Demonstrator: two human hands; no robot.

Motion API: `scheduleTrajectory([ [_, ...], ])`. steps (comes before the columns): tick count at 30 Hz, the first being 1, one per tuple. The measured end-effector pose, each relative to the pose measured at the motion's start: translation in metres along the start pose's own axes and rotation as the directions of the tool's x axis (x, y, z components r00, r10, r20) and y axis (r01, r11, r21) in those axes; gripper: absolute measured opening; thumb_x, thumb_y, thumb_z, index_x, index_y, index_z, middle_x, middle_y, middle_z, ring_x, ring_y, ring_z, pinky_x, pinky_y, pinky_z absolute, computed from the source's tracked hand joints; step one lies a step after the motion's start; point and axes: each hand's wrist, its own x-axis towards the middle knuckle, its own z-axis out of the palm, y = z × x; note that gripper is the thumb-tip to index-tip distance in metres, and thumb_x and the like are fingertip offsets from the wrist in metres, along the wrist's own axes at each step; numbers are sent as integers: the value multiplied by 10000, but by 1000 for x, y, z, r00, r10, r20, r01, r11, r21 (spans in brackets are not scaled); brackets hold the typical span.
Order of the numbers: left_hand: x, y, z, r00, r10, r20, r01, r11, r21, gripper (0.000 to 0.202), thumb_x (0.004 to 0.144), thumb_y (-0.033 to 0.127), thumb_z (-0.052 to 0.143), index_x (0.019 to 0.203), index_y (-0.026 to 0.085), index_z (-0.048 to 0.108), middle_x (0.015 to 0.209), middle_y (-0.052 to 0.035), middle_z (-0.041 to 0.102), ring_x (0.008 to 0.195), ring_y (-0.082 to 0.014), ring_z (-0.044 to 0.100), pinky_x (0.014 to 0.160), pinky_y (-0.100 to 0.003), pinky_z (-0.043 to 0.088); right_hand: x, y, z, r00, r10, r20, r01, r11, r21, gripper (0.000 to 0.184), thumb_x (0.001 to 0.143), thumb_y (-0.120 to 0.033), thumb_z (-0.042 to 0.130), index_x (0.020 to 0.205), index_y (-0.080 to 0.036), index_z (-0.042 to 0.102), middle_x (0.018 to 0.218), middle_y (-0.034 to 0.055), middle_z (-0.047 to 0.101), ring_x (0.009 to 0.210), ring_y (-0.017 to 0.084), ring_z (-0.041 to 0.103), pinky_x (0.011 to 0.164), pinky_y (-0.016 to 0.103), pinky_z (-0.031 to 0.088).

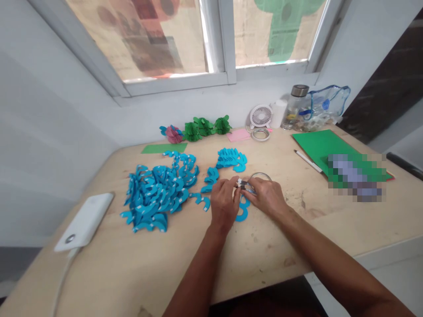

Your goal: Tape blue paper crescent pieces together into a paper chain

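Observation:
My left hand [224,200] and my right hand [266,196] meet over the middle of the wooden table [297,229], fingers pinched together on a strip of white tape [243,182]. A clear tape roll [260,177] sits just behind my right hand. A blue curved paper piece [243,214] lies under and between my hands. A big heap of blue curved paper pieces [158,196] with white tape tabs lies to the left. Smaller groups of blue pieces [231,158] lie just beyond my hands.
A white power bank [85,221] with a cable lies at the left. Green and pink paper flowers [198,128], a small fan [261,116], another tape roll [260,134], a bottle [295,105] and a clear pouch [322,108] stand at the back. Green paper sheets [317,145] and a pen [307,160] lie right.

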Motion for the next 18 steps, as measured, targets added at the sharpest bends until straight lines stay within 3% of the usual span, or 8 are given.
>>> scheduleTrajectory([
  [11,-1,0,2,1000,-16,-23,15,999,-41,244,820,136,502,1055,144,568,871,-96,647,861,-205,576,776,-333,447,0,-1,-1,1000,-8,5,8,1000,28,331,858,-444,442,1033,-219,609,912,55,688,786,185,608,561,254,298],
  [18,-1,2,1,974,-203,-99,187,971,-150,209,804,154,523,1009,157,564,831,-63,627,841,-173,587,775,-320,467,1,1,-3,999,33,5,-33,999,21,338,852,-484,433,983,-232,617,888,54,684,744,170,606,554,251,298],
])
